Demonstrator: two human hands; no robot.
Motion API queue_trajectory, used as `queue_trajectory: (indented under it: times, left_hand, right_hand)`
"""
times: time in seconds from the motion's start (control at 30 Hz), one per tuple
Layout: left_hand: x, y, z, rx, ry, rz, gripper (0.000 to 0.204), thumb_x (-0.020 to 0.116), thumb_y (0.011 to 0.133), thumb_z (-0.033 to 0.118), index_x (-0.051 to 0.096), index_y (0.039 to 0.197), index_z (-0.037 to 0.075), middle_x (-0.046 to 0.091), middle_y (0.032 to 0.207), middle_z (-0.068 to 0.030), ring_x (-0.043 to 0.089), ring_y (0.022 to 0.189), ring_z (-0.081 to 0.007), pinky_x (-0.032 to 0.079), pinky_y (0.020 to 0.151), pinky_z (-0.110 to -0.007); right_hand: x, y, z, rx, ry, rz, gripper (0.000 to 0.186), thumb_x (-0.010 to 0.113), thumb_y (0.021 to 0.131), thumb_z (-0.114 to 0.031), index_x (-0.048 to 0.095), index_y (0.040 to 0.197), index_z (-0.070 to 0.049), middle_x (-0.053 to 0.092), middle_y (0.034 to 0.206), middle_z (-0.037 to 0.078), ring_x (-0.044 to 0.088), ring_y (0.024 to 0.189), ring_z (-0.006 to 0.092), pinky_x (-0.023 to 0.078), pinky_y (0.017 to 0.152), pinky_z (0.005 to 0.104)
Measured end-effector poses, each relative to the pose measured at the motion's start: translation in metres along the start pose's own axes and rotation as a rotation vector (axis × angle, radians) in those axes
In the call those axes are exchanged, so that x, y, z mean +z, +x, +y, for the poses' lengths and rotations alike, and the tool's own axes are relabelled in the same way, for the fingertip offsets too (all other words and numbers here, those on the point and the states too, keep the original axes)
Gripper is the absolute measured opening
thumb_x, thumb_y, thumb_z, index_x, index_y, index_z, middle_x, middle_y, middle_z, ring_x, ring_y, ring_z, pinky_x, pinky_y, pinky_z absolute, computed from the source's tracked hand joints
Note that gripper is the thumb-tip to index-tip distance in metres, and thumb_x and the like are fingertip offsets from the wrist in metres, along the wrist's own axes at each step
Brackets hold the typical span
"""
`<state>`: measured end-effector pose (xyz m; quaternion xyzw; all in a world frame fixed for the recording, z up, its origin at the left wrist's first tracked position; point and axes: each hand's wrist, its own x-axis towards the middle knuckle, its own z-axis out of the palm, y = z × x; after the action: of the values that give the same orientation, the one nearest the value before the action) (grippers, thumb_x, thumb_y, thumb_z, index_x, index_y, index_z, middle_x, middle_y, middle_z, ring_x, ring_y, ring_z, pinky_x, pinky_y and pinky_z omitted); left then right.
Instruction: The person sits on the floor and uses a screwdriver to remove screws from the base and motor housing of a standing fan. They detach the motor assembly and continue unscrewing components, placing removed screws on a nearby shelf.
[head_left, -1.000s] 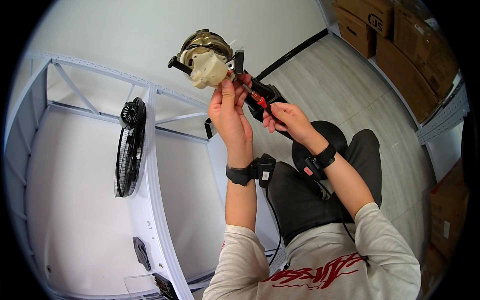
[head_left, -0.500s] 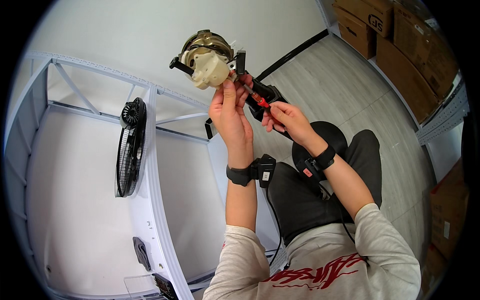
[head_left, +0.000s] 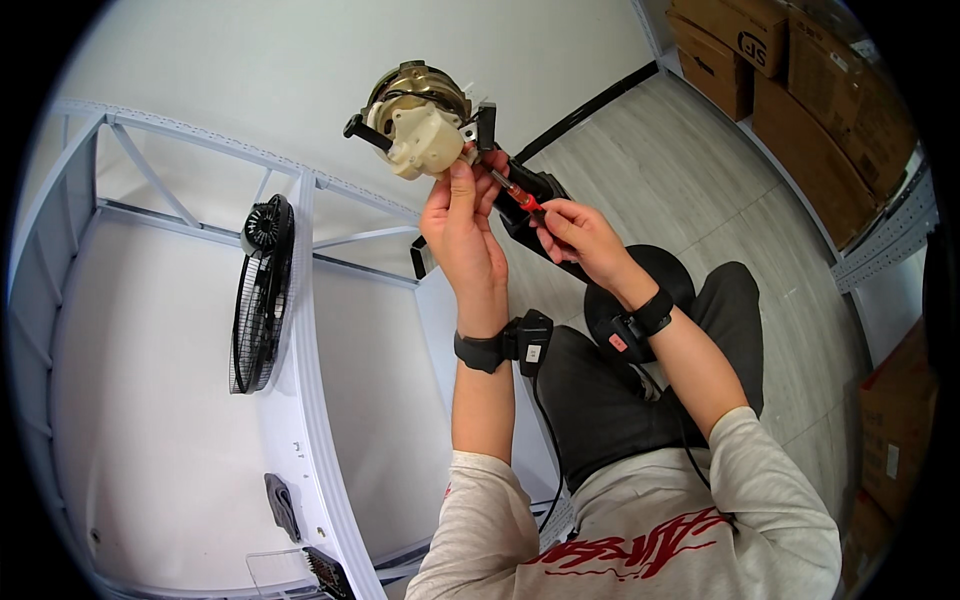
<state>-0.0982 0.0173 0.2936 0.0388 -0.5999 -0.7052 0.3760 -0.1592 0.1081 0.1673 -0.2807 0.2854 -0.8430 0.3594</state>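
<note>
A fan motor point(head_left: 392, 90) with a cream plastic gear housing point(head_left: 424, 140) stands at the top of a black stand point(head_left: 540, 190). My left hand point(head_left: 466, 225) grips the lower edge of this motor, thumb against the housing and fingers behind. What its fingertips press on is partly hidden. In my right hand point(head_left: 582, 240) a red-handled screwdriver point(head_left: 524, 198) is pinched between thumb and fingers. The metal shaft slants up and left toward the motor's underside, near my left fingertips; its very tip is hard to make out. A small black block point(head_left: 486, 125) sits beside the housing.
On the white shelf point(head_left: 310, 400) to the left lie a fan head with a wire guard point(head_left: 262, 300), a grey cloth point(head_left: 282, 505) and a clear case with small bits point(head_left: 325, 572). The round black stand base point(head_left: 640, 290) is near my knees. Cardboard boxes point(head_left: 815, 125) fill the right-hand rack.
The motor and both hands have shifted very slightly to the right and down. My grip on the motor and on the screwdriver stays the same.
</note>
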Motion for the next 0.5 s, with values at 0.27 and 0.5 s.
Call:
queue_trajectory:
  times: [0.27,0.5]
  left_hand:
    - [-0.004,0.002,-0.003,-0.003,0.023,-0.012,0.036,0.057,0.100,0.026,0.057,0.119,-0.004,0.066,0.110,-0.0205,0.068,0.101,-0.0291,0.055,0.090,-0.037]
    - [-0.004,0.001,0.000,-0.008,0.025,-0.015,0.035,0.058,0.100,0.025,0.058,0.118,-0.005,0.067,0.107,-0.0193,0.068,0.099,-0.0272,0.055,0.089,-0.036]
  right_hand:
    - [0.010,-0.002,-0.003,-0.130,-0.066,0.119,0.019,0.060,0.098,-0.018,0.058,0.110,-0.004,0.062,0.088,0.001,0.055,0.070,0.0060,0.036,0.055,0.0171]
    - [0.005,0.001,0.004,-0.138,-0.069,0.117,0.020,0.058,0.099,-0.019,0.059,0.111,-0.003,0.062,0.087,0.002,0.055,0.070,0.0059,0.037,0.055,0.0172]
